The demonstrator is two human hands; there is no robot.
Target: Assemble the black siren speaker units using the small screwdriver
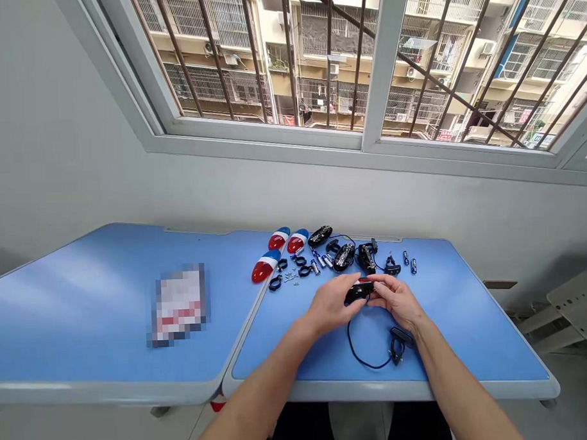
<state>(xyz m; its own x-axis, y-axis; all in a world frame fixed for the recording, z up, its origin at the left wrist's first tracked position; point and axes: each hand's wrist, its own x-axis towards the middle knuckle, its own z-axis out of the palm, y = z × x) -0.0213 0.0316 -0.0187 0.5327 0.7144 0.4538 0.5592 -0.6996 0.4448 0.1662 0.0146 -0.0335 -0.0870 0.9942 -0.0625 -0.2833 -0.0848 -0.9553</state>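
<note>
Over the right-hand table, my left hand (331,301) and my right hand (396,300) both close on a black oval bicycle light (356,293). A bit of red shows along its top edge; my fingers hide much of the rest. My left hand wraps its left side, and my right fingertips pinch its right end. From the light a thin black cable (360,360) curves over the tabletop toward a black switch with a clamp (398,339), lying by my right forearm.
Red, white and blue covers (265,267) lie left of more black light housings (343,257). Around them are several batteries (315,267), black clamp rings (275,283) and small screws (290,276). A blurred packet (178,304) rests on the left table. A barred window is behind.
</note>
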